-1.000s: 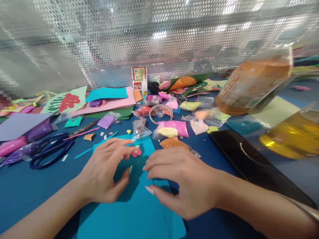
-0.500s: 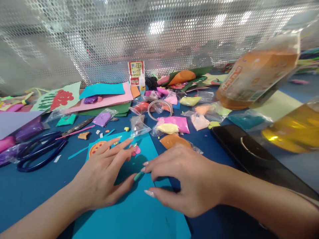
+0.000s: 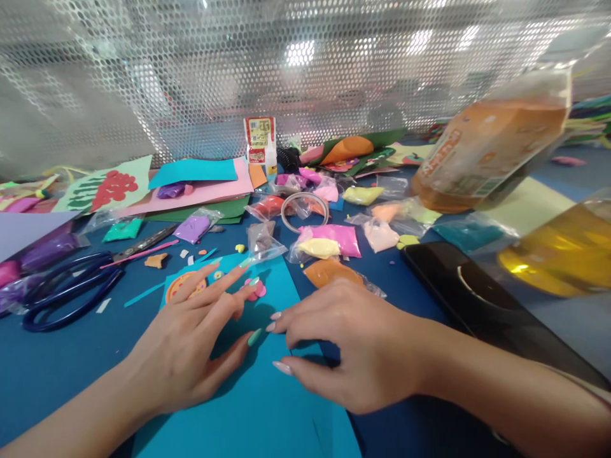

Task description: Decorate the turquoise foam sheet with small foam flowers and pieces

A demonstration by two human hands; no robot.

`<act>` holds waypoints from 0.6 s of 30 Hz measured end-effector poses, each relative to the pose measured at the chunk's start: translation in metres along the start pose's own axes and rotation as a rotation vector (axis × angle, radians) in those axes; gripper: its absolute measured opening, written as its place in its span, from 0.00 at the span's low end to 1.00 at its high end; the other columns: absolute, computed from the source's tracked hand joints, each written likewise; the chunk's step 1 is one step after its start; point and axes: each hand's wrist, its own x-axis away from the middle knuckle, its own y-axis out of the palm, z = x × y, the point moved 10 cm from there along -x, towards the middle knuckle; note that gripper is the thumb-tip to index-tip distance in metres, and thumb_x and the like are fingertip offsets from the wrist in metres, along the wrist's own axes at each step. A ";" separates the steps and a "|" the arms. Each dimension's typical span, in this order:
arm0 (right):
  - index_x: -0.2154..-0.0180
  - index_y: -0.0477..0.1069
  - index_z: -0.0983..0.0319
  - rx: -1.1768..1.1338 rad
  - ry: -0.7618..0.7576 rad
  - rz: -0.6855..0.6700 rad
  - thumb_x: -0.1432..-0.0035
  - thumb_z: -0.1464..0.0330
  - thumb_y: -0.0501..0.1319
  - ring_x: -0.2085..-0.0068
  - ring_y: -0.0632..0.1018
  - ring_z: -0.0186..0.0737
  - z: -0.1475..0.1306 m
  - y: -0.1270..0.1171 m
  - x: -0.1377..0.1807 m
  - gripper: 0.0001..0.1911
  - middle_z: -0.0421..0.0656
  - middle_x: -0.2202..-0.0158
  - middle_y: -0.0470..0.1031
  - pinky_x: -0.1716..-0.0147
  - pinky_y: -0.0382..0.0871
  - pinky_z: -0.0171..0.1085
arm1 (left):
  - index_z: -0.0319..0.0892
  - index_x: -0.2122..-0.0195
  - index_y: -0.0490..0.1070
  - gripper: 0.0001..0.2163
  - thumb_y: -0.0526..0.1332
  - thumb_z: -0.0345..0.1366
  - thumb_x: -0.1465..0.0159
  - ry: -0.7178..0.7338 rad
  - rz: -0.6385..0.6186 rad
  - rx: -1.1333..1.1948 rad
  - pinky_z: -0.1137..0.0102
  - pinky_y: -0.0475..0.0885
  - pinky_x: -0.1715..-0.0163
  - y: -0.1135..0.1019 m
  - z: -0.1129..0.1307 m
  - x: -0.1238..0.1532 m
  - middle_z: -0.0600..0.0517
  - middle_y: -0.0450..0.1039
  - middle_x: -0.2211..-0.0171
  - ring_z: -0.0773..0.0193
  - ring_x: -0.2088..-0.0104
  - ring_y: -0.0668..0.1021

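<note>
I'm holding my left hand [image 3: 184, 346] fanned and my right hand [image 3: 351, 346] thumb-apart over the blue card [image 3: 229, 420] on the near tabletop [image 3: 52, 381], the pizza cutout [image 3: 177, 284] and pink flower [image 3: 260, 289] already lying toward its far edge, what's left being unclear.

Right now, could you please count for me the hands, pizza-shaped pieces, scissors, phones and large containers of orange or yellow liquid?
Hands: 2 (left hand, right hand)
Pizza-shaped piece, partly covered: 1
Scissors: 1
Black phone: 1
Large liquid containers: 2 (orange container, yellow container)
Total: 7
</note>
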 end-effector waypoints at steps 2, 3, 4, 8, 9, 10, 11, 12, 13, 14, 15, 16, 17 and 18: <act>0.77 0.72 0.61 0.004 0.001 -0.009 0.47 0.67 0.59 0.75 0.75 0.34 0.000 0.000 -0.001 0.09 0.42 0.78 0.75 0.76 0.64 0.32 | 0.39 0.46 0.60 0.19 0.54 0.36 0.38 -0.005 -0.028 -0.016 0.54 0.58 0.44 0.003 -0.001 0.001 0.45 0.75 0.59 0.52 0.40 0.62; 0.77 0.72 0.61 0.006 0.002 -0.012 0.47 0.67 0.59 0.75 0.75 0.34 0.000 0.000 -0.001 0.10 0.41 0.78 0.75 0.76 0.64 0.32 | 0.39 0.46 0.59 0.19 0.54 0.37 0.38 -0.007 -0.041 -0.023 0.54 0.59 0.45 0.004 -0.001 0.002 0.45 0.75 0.59 0.52 0.40 0.62; 0.78 0.72 0.61 0.007 0.004 -0.014 0.46 0.67 0.59 0.75 0.75 0.34 0.000 0.000 -0.001 0.10 0.41 0.78 0.75 0.76 0.64 0.32 | 0.39 0.45 0.59 0.20 0.54 0.37 0.38 -0.010 -0.051 -0.029 0.54 0.60 0.46 0.005 -0.001 0.002 0.45 0.74 0.57 0.51 0.40 0.62; 0.78 0.71 0.60 0.008 0.011 -0.007 0.46 0.66 0.59 0.74 0.75 0.35 0.000 -0.001 -0.001 0.11 0.41 0.78 0.75 0.76 0.64 0.32 | 0.40 0.48 0.61 0.17 0.54 0.38 0.38 0.006 -0.045 -0.050 0.55 0.60 0.46 0.004 0.000 0.001 0.44 0.70 0.50 0.52 0.40 0.62; 0.78 0.72 0.60 0.007 0.011 -0.006 0.46 0.66 0.59 0.74 0.75 0.35 0.000 -0.001 -0.001 0.10 0.41 0.78 0.75 0.75 0.64 0.32 | 0.41 0.49 0.61 0.17 0.55 0.38 0.39 0.006 -0.035 -0.048 0.56 0.60 0.46 0.003 0.000 0.001 0.45 0.69 0.49 0.53 0.40 0.61; 0.78 0.72 0.60 0.007 0.011 -0.004 0.47 0.67 0.59 0.74 0.76 0.35 0.000 -0.001 -0.001 0.10 0.42 0.77 0.76 0.75 0.64 0.32 | 0.41 0.50 0.62 0.16 0.55 0.38 0.39 0.005 -0.023 -0.043 0.57 0.59 0.46 0.001 0.000 0.001 0.46 0.70 0.49 0.53 0.40 0.61; 0.78 0.72 0.60 0.008 0.010 -0.003 0.46 0.67 0.59 0.74 0.76 0.35 0.000 -0.001 -0.001 0.10 0.42 0.77 0.76 0.75 0.65 0.32 | 0.42 0.51 0.63 0.15 0.55 0.37 0.39 0.003 -0.013 -0.039 0.57 0.59 0.45 0.000 0.000 0.001 0.46 0.70 0.50 0.53 0.40 0.60; 0.78 0.72 0.60 0.008 0.008 -0.004 0.46 0.67 0.59 0.74 0.76 0.35 -0.001 -0.001 -0.001 0.10 0.42 0.77 0.76 0.75 0.65 0.32 | 0.42 0.51 0.63 0.15 0.55 0.37 0.39 0.000 -0.009 -0.035 0.57 0.59 0.45 0.000 0.000 0.000 0.46 0.70 0.50 0.52 0.40 0.60; 0.78 0.72 0.60 0.009 0.008 -0.005 0.46 0.67 0.59 0.74 0.76 0.35 -0.001 -0.001 -0.001 0.10 0.42 0.77 0.76 0.75 0.65 0.32 | 0.41 0.51 0.63 0.15 0.55 0.37 0.39 0.000 -0.011 -0.032 0.57 0.59 0.45 0.000 0.000 0.000 0.46 0.70 0.50 0.52 0.40 0.61; 0.78 0.72 0.60 0.009 0.008 -0.005 0.46 0.67 0.59 0.74 0.76 0.35 -0.001 -0.001 -0.001 0.10 0.42 0.77 0.76 0.75 0.65 0.32 | 0.41 0.50 0.63 0.16 0.55 0.37 0.39 0.002 -0.020 -0.032 0.57 0.59 0.45 0.000 0.001 0.000 0.45 0.69 0.49 0.52 0.40 0.61; 0.79 0.72 0.60 0.010 0.010 -0.006 0.46 0.67 0.59 0.74 0.76 0.35 -0.001 -0.001 -0.001 0.11 0.41 0.78 0.76 0.74 0.65 0.32 | 0.41 0.50 0.63 0.16 0.55 0.37 0.39 0.002 -0.031 -0.032 0.57 0.59 0.45 0.001 0.001 0.000 0.45 0.68 0.47 0.52 0.40 0.61; 0.79 0.72 0.60 0.012 0.012 -0.008 0.46 0.67 0.59 0.74 0.76 0.35 0.000 -0.001 -0.001 0.11 0.41 0.78 0.76 0.74 0.65 0.32 | 0.41 0.50 0.63 0.15 0.55 0.37 0.38 0.002 -0.042 -0.031 0.57 0.59 0.45 0.002 0.001 0.000 0.44 0.67 0.46 0.52 0.40 0.61; 0.78 0.72 0.60 0.013 0.013 -0.009 0.46 0.67 0.59 0.74 0.76 0.35 0.000 -0.001 -0.001 0.11 0.41 0.78 0.75 0.74 0.65 0.32 | 0.41 0.50 0.63 0.15 0.54 0.37 0.38 0.002 -0.049 -0.029 0.57 0.59 0.45 0.003 0.001 0.000 0.44 0.66 0.46 0.52 0.40 0.62; 0.78 0.72 0.61 0.015 0.015 -0.010 0.46 0.66 0.59 0.74 0.76 0.35 0.000 -0.001 -0.001 0.11 0.41 0.78 0.75 0.74 0.65 0.32 | 0.41 0.51 0.63 0.15 0.55 0.37 0.38 0.005 -0.049 -0.024 0.57 0.59 0.45 0.003 0.001 -0.001 0.45 0.67 0.46 0.53 0.40 0.62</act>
